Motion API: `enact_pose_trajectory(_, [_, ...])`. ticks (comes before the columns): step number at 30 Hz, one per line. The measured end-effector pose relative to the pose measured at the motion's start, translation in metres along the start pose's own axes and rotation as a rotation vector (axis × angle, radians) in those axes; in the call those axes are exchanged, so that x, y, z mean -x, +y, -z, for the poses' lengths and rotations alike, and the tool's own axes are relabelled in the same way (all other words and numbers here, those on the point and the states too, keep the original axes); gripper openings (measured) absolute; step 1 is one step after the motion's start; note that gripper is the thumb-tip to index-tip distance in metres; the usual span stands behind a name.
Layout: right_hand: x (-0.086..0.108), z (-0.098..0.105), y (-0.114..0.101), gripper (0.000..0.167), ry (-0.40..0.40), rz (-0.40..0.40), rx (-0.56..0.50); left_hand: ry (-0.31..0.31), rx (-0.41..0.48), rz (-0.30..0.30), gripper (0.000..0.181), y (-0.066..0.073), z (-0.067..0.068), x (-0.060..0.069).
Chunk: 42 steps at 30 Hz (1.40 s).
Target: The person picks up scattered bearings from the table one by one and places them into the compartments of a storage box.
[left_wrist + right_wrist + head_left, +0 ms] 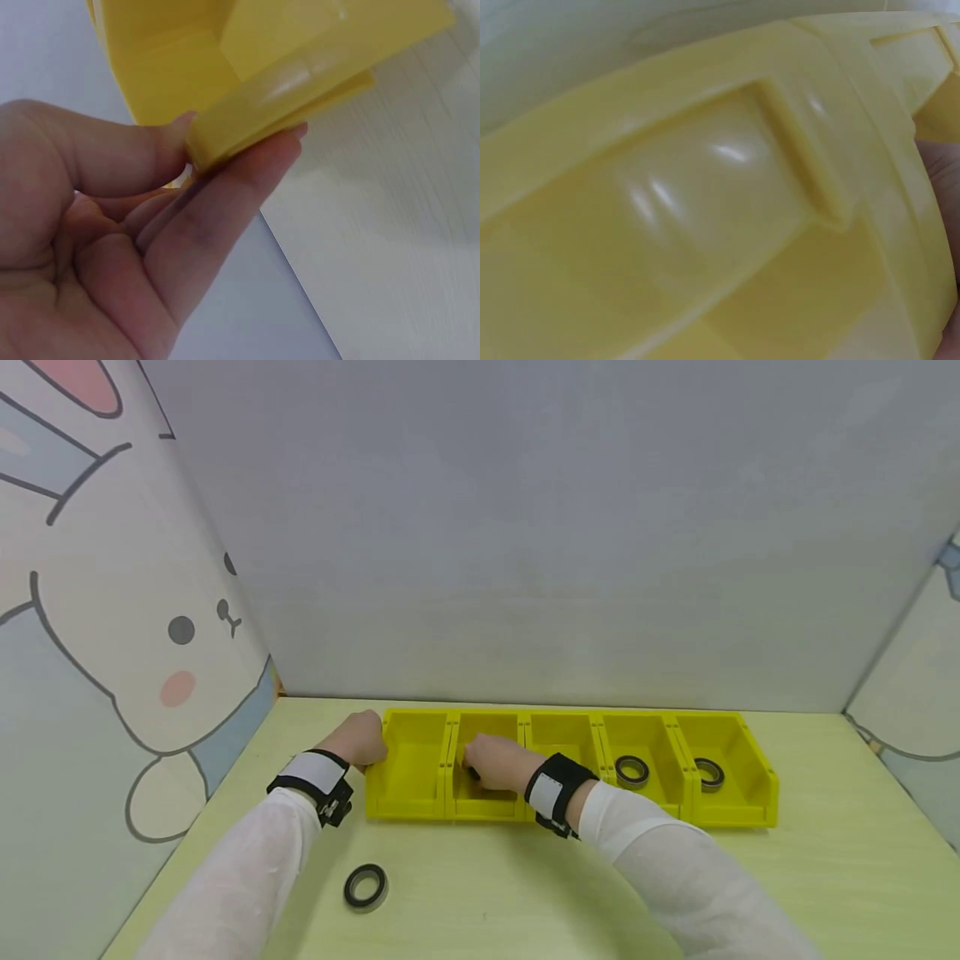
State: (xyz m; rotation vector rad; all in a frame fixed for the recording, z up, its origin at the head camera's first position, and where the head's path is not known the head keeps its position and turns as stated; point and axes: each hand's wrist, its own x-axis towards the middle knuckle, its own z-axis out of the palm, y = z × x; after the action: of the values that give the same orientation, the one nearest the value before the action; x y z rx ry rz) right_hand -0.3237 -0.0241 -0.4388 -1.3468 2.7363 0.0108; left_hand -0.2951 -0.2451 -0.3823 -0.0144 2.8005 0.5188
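Note:
A row of joined yellow bins [408, 810] stands on the table. At its left end my left hand [360, 739] pinches the side wall of the leftmost bin between thumb and fingers; the left wrist view shows this grip on the yellow wall [300, 82]. My right hand [495, 762] reaches down into the second bin from the left, its fingers curled on a dark ring-shaped bearing [472, 773], mostly hidden under them. In the right wrist view, yellow bin walls [705, 172] fill the picture and only a strip of the hand [945, 180] shows.
One bearing [366, 887] lies on the table in front of the leftmost bin. Another bearing [632, 772] sits in the fourth bin, and one more bearing [708, 774] in the fifth. A grey wall [555, 543] rises behind the table; a printed side panel [150, 693] stands left.

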Motion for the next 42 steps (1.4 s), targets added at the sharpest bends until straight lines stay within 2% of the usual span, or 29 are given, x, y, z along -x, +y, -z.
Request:
enact_pose_trajectory(7, [0.001, 0.001, -0.001, 0.004, -0.004, -0.021, -0.020, 0.005, -0.007, 0.004, 0.005, 0.000, 0.000, -0.001])
enact_pose_trajectory(14, [0.001, -0.001, -0.003, 0.016, 0.001, -0.057, -0.012, -0.004, 0.003, 0.018, 0.006, 0.001, -0.001, -0.001])
enact_pose_trajectory(22, [0.002, -0.001, -0.003, 0.009, -0.001, -0.071, -0.030, 0.001, -0.012, 0.014, 0.005, 0.002, -0.001, -0.001])
enact_pose_trajectory(27, [0.008, 0.013, -0.004, 0.027, -0.030, -0.091, -0.055, 0.001, 0.002, 0.023, 0.006, 0.003, -0.001, -0.001])
enact_pose_trajectory(32, [0.019, 0.039, -0.015, 0.039, 0.038, -0.102, 0.003, 0.002, 0.013, 0.011, 0.004, 0.002, -0.003, -0.002])
enact_pose_trajectory(34, [0.025, 0.051, -0.023, 0.042, 0.066, -0.086, 0.010, 0.001, 0.009, 0.004, 0.004, 0.002, -0.003, -0.003])
enact_pose_trajectory(37, [0.034, 0.064, -0.040, 0.054, 0.093, -0.020, 0.045, 0.001, 0.002, 0.002, 0.003, 0.003, -0.003, -0.003])
enact_pose_trajectory(42, [0.043, 0.065, -0.070, 0.078, 0.105, 0.129, 0.192, 0.011, -0.027, -0.015, 0.004, 0.006, -0.002, -0.002])
